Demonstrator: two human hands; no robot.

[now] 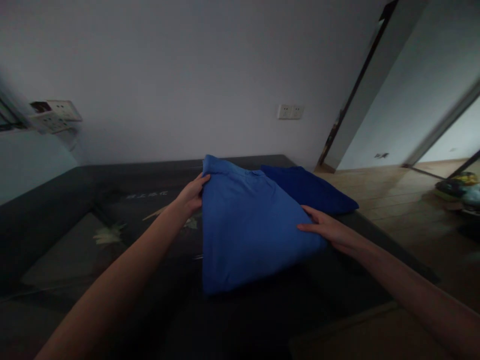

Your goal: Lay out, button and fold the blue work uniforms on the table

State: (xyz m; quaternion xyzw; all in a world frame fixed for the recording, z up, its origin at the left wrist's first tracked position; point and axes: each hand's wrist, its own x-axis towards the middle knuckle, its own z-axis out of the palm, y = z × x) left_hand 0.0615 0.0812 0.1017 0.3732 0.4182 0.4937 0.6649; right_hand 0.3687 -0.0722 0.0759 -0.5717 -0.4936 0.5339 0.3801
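Observation:
A folded medium-blue garment point(251, 230) is in front of me over the dark table, its exact kind not clear. My left hand point(194, 192) pinches its upper left edge, thumb on top and the other fingers partly hidden behind the cloth. At the right edge, my right hand point(326, 230) grips the fabric, with thumb and forefinger over the top and the rest out of sight underneath. A darker blue folded cloth point(311, 187) lies behind it on the right, partly covered by the lighter one.
The dark glossy tabletop point(157, 280) bears printed pale flowers and white characters. It meets a plain wall with a double socket point(290, 111); more sockets point(56, 116) are at the left. Beyond the right edge is a wooden floor point(390, 200) with piled items point(465, 192).

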